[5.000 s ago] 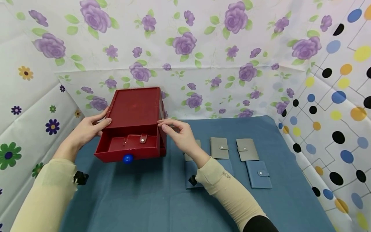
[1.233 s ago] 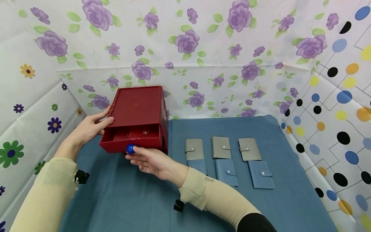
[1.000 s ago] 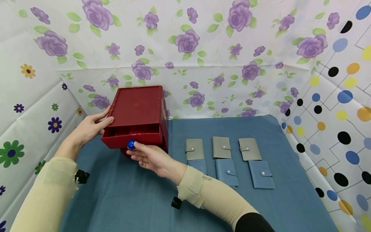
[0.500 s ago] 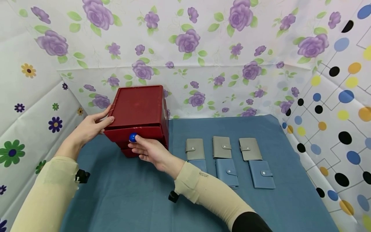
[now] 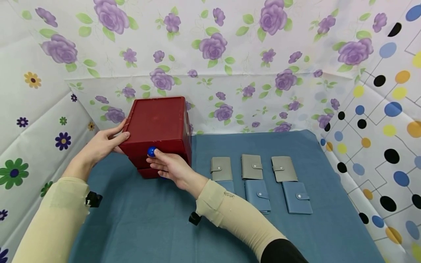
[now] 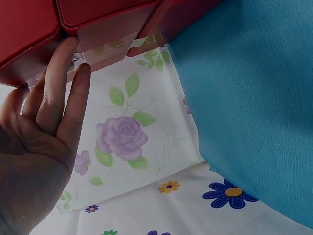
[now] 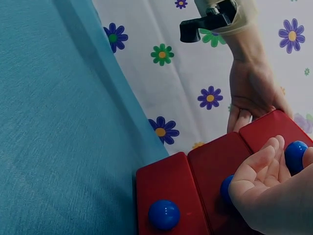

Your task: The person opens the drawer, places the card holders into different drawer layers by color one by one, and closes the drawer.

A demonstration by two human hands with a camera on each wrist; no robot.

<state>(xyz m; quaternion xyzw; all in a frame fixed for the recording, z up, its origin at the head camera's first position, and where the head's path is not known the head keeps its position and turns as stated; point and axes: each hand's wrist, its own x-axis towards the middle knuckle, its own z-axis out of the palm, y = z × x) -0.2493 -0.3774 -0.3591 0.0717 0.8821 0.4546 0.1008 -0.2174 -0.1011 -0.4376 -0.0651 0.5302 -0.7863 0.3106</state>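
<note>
A red drawer box stands at the back left of the blue cloth. In the right wrist view its drawer fronts sit flush side by side, each with a round blue knob. My right hand is at the front of the box, with thumb and fingertips on either side of the top drawer's blue knob. My left hand braces the box's left side, its thumb by the upper edge and extended fingers against the side wall.
To the right lie grey snap-strap card holders in a row, with blue ones in front. The right forearm partly covers one blue holder. Patterned sheets wall the back and both sides.
Five seconds ago the top drawer stood out with a red strapped item inside and my right hand at the box's right edge. The drawer has since slid in flush, my right hand following its knob.
</note>
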